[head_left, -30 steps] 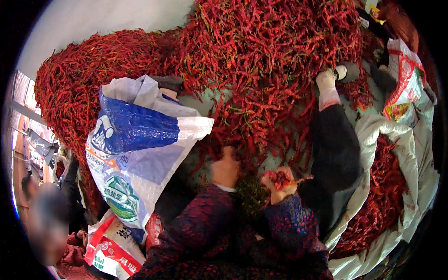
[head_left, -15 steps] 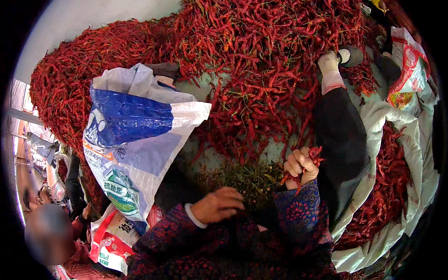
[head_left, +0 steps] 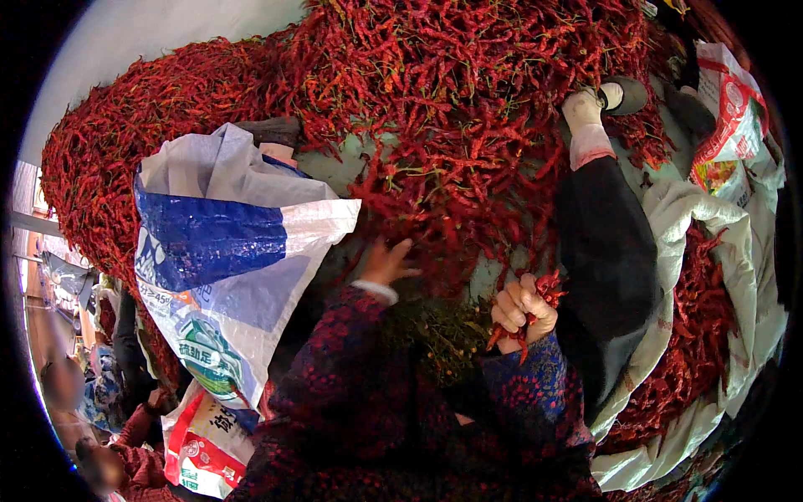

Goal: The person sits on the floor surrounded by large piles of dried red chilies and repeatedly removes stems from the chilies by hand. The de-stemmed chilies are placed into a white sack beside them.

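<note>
A large heap of dried red chili peppers (head_left: 452, 100) spreads in front of me, thinning toward my lap. My left hand (head_left: 387, 264) reaches to the near edge of the heap, its fingers apart and slightly blurred, with nothing visible in it. To the right, my right hand (head_left: 525, 308) is closed round a small bunch of red chili peppers (head_left: 548, 289), whose ends stick out on both sides of the fist. Between my forearms lies a pile of greenish-brown stems (head_left: 443, 339).
A white and blue woven sack (head_left: 222, 234) covers my left leg. On my right stands an open white sack (head_left: 669, 318) holding red chili peppers, with a red and white bag (head_left: 729, 117) beyond it. My right leg (head_left: 606, 251) stretches toward the heap. People sit at the far left.
My left hand has moved up and forward from beside the stems to the heap's near edge, its fingers spreading. My right hand has shifted slightly down, still gripping the chili peppers.
</note>
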`<action>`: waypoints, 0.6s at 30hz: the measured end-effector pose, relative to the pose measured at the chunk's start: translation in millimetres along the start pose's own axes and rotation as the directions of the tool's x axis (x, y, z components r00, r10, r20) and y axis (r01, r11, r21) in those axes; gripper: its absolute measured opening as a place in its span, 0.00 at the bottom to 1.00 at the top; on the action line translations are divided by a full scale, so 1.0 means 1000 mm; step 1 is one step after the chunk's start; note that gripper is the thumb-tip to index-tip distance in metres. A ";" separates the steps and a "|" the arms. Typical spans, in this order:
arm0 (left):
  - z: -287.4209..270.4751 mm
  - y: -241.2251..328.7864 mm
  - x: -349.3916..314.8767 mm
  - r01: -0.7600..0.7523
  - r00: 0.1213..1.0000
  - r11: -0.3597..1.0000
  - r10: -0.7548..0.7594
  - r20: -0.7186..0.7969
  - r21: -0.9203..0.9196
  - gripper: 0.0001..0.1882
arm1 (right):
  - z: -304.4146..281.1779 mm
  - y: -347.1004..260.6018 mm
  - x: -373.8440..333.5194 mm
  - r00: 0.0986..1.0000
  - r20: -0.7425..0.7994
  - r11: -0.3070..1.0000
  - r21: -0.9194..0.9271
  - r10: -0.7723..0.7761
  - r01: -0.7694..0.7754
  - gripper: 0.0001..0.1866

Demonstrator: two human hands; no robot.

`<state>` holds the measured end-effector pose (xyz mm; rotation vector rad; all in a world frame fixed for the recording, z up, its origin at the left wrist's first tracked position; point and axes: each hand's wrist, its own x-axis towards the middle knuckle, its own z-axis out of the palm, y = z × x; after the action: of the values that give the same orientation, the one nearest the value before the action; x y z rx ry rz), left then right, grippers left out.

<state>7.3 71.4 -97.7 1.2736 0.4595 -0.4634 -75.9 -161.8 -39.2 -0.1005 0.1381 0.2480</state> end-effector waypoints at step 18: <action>-0.021 0.034 -0.058 -0.181 0.962 0.536 0.269 0.037 0.825 0.28 | -0.021 0.010 0.002 0.975 0.196 0.994 0.005 0.109 -0.112 0.07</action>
<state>-23.0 103.7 -42.8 2.2659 0.1164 -0.4007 -79.5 -153.8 -61.5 -0.0518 -0.0502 0.3663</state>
